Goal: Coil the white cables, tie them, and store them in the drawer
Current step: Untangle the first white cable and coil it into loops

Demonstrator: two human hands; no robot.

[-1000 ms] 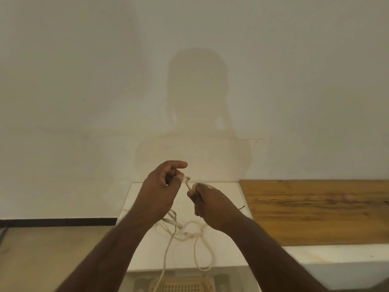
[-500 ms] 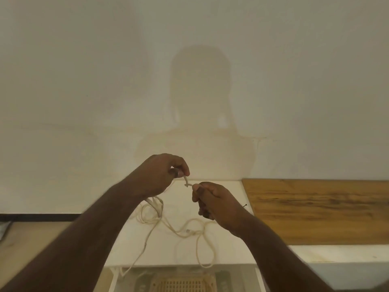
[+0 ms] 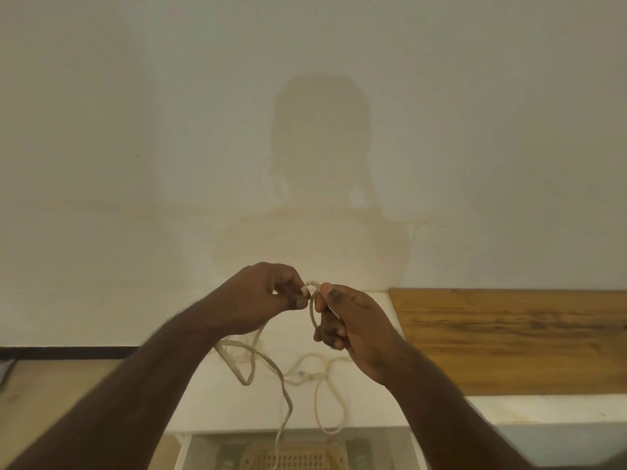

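Pinching the cable (image 3: 314, 312) end between thumb and fingertip, your left hand (image 3: 261, 296) meets your right hand (image 3: 349, 320), whose curled fingers grip a small loop of it (both raised above the cabinet (image 3: 369, 395)). Slack trails in loose loops across the white top, one strand hanging over its front edge toward the basket (image 3: 298, 459).

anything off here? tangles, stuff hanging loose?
Yes: the white cable sprawls in loose, uncoiled loops over the white cabinet top, two strands drooping past its front edge. Left hand and right hand pinch one end.
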